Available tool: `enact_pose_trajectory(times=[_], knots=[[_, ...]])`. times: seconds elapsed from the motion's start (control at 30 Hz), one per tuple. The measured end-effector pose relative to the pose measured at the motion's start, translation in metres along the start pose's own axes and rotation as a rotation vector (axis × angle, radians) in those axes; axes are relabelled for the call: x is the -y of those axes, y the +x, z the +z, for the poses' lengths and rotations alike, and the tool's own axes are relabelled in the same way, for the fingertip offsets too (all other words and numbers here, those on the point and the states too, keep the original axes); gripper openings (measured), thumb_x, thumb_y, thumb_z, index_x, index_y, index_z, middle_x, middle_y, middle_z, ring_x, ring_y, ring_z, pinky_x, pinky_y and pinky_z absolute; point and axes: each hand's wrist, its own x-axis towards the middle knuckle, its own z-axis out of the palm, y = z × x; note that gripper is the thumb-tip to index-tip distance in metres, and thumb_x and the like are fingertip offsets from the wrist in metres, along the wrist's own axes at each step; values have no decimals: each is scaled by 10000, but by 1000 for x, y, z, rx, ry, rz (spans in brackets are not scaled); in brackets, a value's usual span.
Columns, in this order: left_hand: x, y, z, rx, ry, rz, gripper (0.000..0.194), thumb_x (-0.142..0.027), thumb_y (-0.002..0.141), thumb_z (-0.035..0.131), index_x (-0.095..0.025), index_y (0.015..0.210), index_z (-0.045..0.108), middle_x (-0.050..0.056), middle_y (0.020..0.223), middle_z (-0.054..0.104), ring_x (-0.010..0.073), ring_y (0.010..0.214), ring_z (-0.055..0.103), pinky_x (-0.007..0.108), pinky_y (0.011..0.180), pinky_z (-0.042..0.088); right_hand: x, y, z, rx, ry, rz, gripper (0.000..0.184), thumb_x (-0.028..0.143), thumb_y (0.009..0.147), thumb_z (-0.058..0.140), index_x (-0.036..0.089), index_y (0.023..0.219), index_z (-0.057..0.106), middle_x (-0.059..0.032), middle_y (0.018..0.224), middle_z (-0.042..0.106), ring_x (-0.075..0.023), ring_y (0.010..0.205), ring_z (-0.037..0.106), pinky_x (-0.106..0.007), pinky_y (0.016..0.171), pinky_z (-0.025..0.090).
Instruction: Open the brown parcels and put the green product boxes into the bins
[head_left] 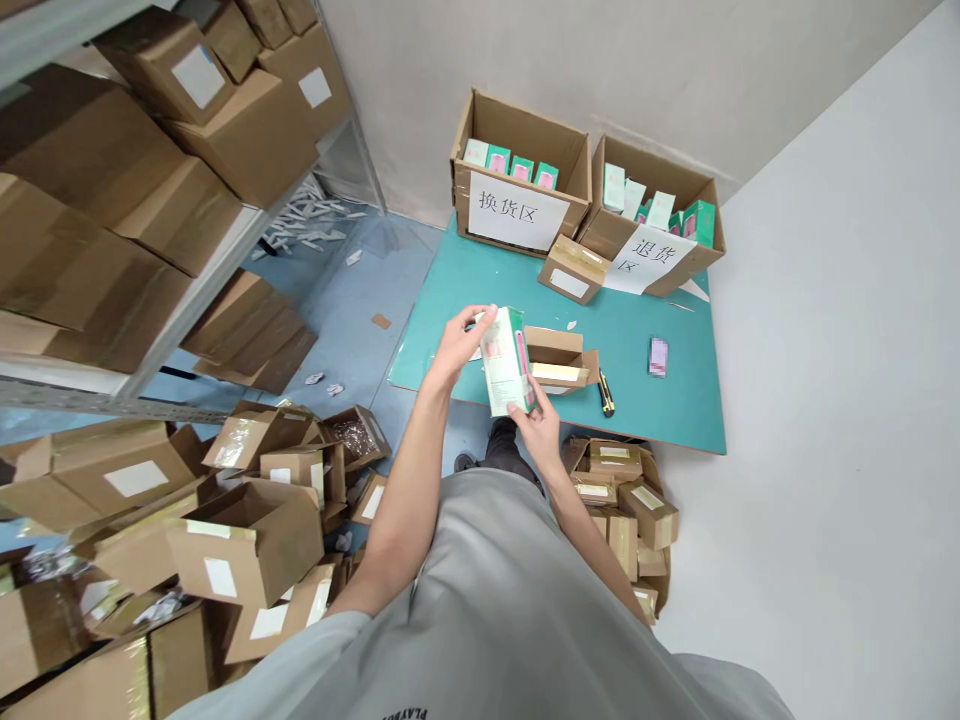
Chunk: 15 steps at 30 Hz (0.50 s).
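Between my two hands is a white and green product box with pink pictures on it, tilted above the near edge of the table. My left hand grips its upper left corner. At its lower right edge my right hand closes with thumb and fingers. Just right of the product box, an opened small cardboard box lies on the green table. A yellow and black box cutter rests beside that carton. Farther right on the table is a phone.
Two large labelled cartons, a left one and a right one, hold similar product boxes at the back. A closed small carton sits before them. Shelving with cartons stands left. Cardboard boxes crowd the floor; more small cartons lie right.
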Motion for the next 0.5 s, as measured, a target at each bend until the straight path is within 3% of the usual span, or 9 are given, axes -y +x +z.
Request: enact_pose_trajectory(times=[0.13,0.23,0.37,0.5], knots=[[5,3,-15,157,-243,-161,589,-791,817,869,-236,994,780,86,1035,801,266,994,733,336,799,573,-5,-5,-3,22,322,204,423,375,843,914,243,1226,788,-44,1125,862,-208,949,794,-305,827,696],[11,1,-17,229,-366,-182,595,-707,752,954,-230,1056,769,71,1008,802,249,926,758,353,807,599,-8,-10,-3,18,512,350,223,309,911,846,249,1112,773,-33,1062,871,-194,887,791,-273,759,693],[9,-3,-11,267,-396,-159,618,-613,705,1018,-239,1138,783,56,1034,818,223,884,763,351,818,617,-9,-12,-4,20,624,430,157,295,977,778,273,1132,764,-6,1084,877,-177,888,791,-256,722,680],[0,-2,-7,258,-301,-98,621,-618,694,1021,-224,1131,823,67,1055,828,232,916,761,353,837,614,-9,-9,-3,40,588,443,161,322,979,803,257,1124,775,-12,1039,870,-173,846,781,-263,752,687]])
